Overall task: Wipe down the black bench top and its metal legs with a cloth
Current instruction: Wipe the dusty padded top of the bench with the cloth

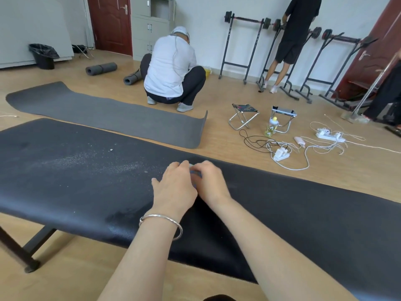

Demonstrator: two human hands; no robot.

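Black bench top (pixel 65 170) dusty left of the grip, metal leg (pixel 16 248) below-left, left hand (pixel 173 189) and right hand (pixel 211 182) side by side, both pinching a small pale cloth (pixel 194 171) between them, near the far edge.

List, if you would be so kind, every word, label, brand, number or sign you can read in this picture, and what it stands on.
No text can be read anywhere in this picture.
Grey cabinet: small fittings or tags on the doors, too small to read.
Bottle: printed pattern, blurred, no legible words.
Folding stool: patterned seat, no legible words.
Black bench top: no label in view.
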